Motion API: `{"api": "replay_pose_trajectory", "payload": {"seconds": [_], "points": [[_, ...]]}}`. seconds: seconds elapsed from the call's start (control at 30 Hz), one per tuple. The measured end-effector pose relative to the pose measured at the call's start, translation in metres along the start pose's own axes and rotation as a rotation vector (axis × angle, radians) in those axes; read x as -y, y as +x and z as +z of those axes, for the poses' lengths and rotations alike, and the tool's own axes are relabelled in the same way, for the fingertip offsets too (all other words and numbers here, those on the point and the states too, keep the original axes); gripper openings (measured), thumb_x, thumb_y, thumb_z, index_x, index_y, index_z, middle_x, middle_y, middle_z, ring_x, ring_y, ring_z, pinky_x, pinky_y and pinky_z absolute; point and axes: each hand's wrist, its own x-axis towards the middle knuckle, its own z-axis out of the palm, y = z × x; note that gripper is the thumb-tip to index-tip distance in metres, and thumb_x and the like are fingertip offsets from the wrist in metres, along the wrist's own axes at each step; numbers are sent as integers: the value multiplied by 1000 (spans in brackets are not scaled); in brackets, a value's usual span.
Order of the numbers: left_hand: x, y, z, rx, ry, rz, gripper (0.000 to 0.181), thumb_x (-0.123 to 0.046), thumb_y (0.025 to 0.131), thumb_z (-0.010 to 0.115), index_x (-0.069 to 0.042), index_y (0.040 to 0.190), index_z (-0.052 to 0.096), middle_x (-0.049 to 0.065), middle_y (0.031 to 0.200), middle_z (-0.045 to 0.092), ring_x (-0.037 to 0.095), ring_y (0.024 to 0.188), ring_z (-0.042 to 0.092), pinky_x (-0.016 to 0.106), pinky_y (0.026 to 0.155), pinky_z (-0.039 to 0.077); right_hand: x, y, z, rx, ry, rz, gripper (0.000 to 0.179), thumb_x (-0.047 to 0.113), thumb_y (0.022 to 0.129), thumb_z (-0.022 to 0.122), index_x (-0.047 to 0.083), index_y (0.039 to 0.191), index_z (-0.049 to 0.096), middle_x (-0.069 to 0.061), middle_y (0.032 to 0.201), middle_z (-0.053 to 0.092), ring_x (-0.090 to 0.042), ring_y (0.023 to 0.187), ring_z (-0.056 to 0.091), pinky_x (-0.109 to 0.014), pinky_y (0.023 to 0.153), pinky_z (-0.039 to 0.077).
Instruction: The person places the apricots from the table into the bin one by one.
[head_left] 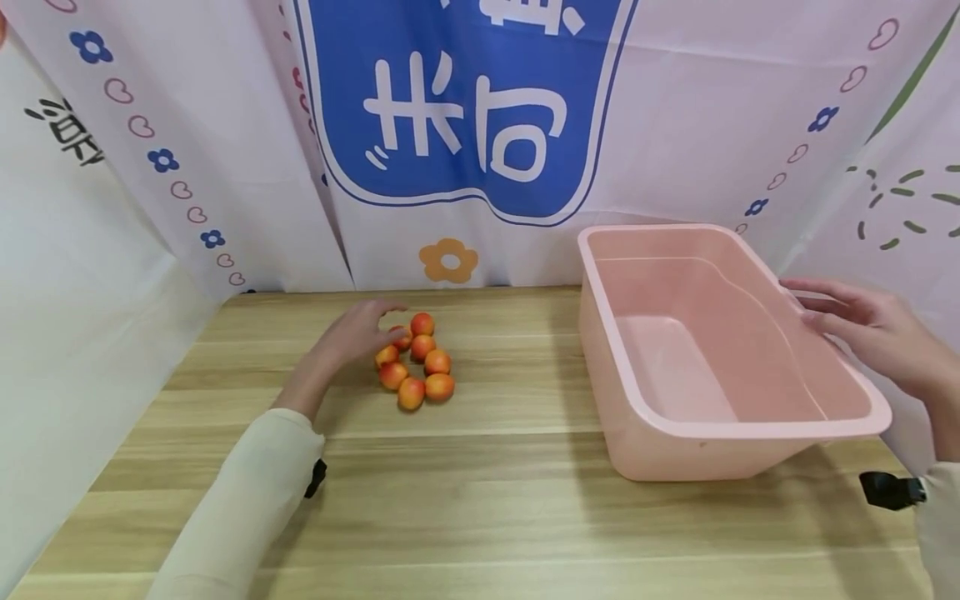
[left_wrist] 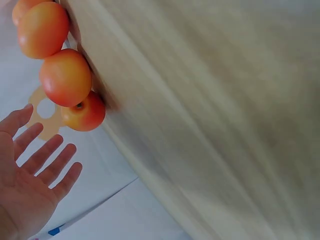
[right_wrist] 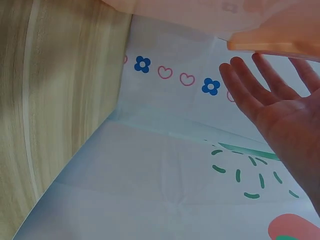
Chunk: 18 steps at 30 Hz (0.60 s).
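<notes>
On the left of the wooden table [head_left: 480, 500], eight round fruits [head_left: 423, 347] sit by the left hand [head_left: 358, 333].
The fruits look light and firm, with smooth skin that might slip, roll or bruise; a good hold would be thumb and fingertips around one's fat sides. They lie just right of the left hand, whose fingers are loose, spread wide and holding nothing; whether a fingertip touches the far left fruit is hard to tell. The pink tub [head_left: 705, 454] seems light and stiff, best held by its rim, where the right hand [head_left: 873, 333] has straight, spread fingers beside the right edge.
</notes>
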Motion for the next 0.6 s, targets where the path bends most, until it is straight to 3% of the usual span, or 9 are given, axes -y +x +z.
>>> {"api": "replay_pose_trajectory", "payload": {"seconds": [0.2,0.33,0.6], "points": [[0,14,2,25,-9,2,48,-19,100,69,7,139,59,28,142,58,48,130,54,62,110,43,-7,2,-1,17,-4,22,43,13,108,54,12,151,54,39,116,58,19,100,56,-3,75,45],[-3,18,4,42,-41,-29,49,-22,101,67,6,140,59,29,143,57,48,131,53,62,110,43,-17,5,-1,53,94,14,45,10,108,50,17,152,53,36,124,58,15,105,58,-9,75,51],[-4,31,9,78,-39,-54,49,-24,104,62,7,142,57,31,144,55,48,130,53,60,110,43,-36,12,5,245,595,-116,56,-7,106,31,20,151,51,16,140,61,-2,113,67,-20,80,59]]}}
